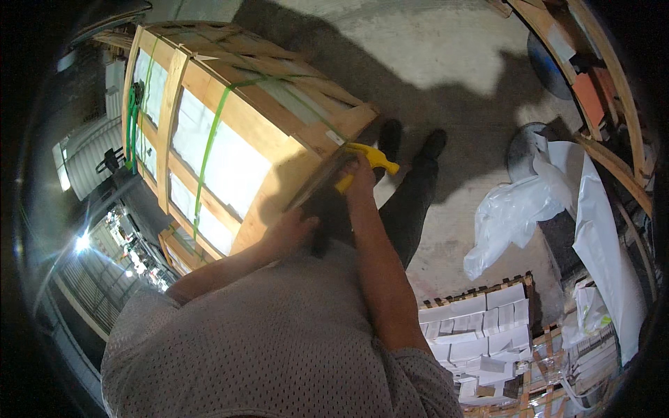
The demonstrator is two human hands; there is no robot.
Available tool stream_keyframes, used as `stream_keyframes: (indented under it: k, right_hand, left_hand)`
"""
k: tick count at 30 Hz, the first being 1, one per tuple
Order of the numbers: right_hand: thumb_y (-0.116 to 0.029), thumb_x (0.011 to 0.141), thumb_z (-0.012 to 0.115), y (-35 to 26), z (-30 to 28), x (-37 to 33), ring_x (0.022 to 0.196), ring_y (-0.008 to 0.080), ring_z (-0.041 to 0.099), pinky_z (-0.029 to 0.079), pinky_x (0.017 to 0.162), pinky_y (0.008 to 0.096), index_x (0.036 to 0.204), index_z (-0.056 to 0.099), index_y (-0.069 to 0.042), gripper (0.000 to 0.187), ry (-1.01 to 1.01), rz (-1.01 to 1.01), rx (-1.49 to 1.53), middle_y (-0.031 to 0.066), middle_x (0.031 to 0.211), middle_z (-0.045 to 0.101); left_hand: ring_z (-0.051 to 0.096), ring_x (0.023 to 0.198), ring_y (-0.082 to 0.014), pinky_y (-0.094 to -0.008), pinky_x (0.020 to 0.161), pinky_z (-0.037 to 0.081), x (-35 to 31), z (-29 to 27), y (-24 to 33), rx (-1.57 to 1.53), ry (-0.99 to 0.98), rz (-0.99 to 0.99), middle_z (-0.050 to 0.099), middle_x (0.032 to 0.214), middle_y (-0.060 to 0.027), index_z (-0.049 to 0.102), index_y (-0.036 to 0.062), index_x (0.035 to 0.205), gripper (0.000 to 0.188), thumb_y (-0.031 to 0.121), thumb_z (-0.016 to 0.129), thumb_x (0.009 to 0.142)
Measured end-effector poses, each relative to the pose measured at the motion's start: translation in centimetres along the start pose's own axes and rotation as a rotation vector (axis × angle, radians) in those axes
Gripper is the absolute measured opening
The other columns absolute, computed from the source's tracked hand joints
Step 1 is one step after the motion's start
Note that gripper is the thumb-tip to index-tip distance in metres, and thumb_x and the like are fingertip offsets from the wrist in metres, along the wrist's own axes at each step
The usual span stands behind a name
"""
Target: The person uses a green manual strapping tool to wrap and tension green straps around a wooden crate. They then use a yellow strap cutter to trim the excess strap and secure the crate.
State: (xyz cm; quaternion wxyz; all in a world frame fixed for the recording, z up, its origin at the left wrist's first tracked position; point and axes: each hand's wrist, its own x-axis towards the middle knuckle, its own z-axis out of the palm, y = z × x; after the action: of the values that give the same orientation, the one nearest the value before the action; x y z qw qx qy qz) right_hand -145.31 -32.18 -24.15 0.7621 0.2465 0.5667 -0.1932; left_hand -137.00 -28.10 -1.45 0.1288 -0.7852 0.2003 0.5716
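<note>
From here, R hand (pixel 359 175) is gripping 1 yellow tool (pixel 377 158) by the crate (pixel 259 120); L hand (pixel 288 233) is sitting near its edge, prob. for bracing, can't tell if closed.

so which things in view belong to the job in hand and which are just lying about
Likely in the job:
yellow tool, held in the right hand
crate, left hand beside it
green straps, across the crate

Seemingly just lying about:
crumpled plastic
white sheet
white stack, lower right
</note>
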Motion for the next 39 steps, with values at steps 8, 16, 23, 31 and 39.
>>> stream_keyframes:
  k: [8,16,23,31,39]
  right_hand:
    - [-0.019,0.094,0.053,-0.4,0.9,-1.3,0.052,0.0121,0.046,0.041,0.047,0.0289,0.084,0.05,-0.01,0.014,-0.033,-0.008,0.013,-0.0001,0.064,0.045]
    - [-0.018,0.094,0.053,-1.1,1.2,-1.7,0.06,0.0166,0.054,0.046,0.053,0.0316,0.092,0.055,-0.005,0.013,0.039,-0.031,-0.202,0.0037,0.07,0.053]
    - [-0.021,0.09,0.062,-5.4,2.5,-3.8,0.061,0.0176,0.055,0.046,0.053,0.0334,0.092,0.054,-0.006,0.017,0.085,-0.168,-0.344,0.0049,0.07,0.052]
    - [-0.022,0.095,0.054,-11.8,3.4,-5.1,0.055,0.0163,0.05,0.045,0.051,0.0318,0.098,0.051,-0.007,0.016,-0.017,-0.234,-0.491,0.0027,0.067,0.047]
    - [-0.03,0.092,0.057,-22.0,9.1,-3.4,0.054,0.013,0.046,0.044,0.053,0.0287,0.085,0.047,-0.011,0.023,-0.262,-0.341,-0.854,-0.0012,0.065,0.043]
  left_hand:
    - [0.061,0.092,-0.0319,-0.0434,0.081,0.047,-0.5,-0.8,0.4,0.03,0.002,-0.003,0.061,0.098,-0.0255,0.054,-0.0074,0.104,0.057,0.049,0.047,0.097]
    - [0.061,0.094,-0.0315,-0.0435,0.081,0.047,-0.9,-0.4,-0.5,0.036,-0.107,0.031,0.062,0.098,-0.0236,0.056,-0.0069,0.105,0.056,0.048,0.049,0.095]
    - [0.062,0.091,-0.0315,-0.0436,0.08,0.047,1.0,-1.1,0.6,-0.156,-0.171,0.064,0.062,0.094,-0.0226,0.056,-0.0069,0.104,0.061,0.053,0.046,0.094]
    - [0.061,0.093,-0.0333,-0.0447,0.081,0.048,0.3,-3.8,4.9,-0.017,-0.155,0.571,0.062,0.099,-0.0245,0.057,-0.0081,0.108,0.065,0.054,0.047,0.092]
    - [0.06,0.1,-0.0325,-0.044,0.082,0.048,-1.9,-7.7,13.1,-0.251,-0.182,0.46,0.059,0.112,-0.0247,0.054,-0.0059,0.117,0.062,0.051,0.046,0.094]
